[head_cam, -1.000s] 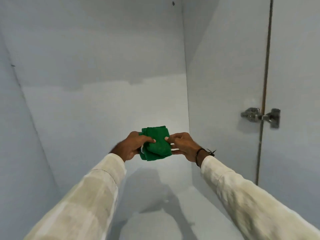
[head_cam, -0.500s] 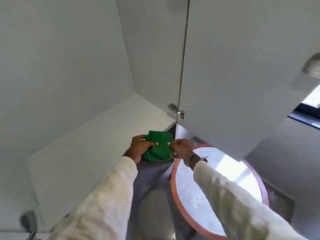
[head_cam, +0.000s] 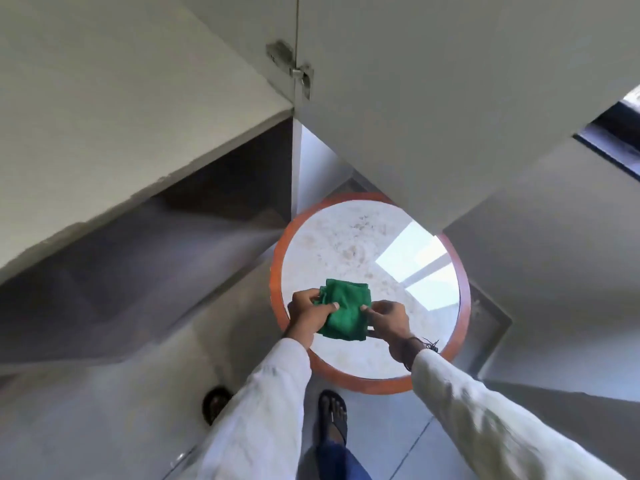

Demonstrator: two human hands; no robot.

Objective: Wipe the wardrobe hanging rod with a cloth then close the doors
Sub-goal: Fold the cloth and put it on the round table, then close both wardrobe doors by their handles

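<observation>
— What carried things there?
— A round desk (head_cam: 346, 244) with an orange rim and pale, glossy top stood on the grey floor (head_cam: 554, 306).
— Anything resting on it?
— Only window glare.

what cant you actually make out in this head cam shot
- Hanging rod: nowhere in the head view; the camera is tilted down past the wardrobe.
- Green cloth: its side edges are covered by the left hand and right hand.
- Wardrobe door: cut off by the top edge, so its full swing is unclear.
- Hinge: blurred.
- Round table: far rim hidden by the door, near rim by the sleeves.
- Left foot: mostly behind the left sleeve.
</observation>
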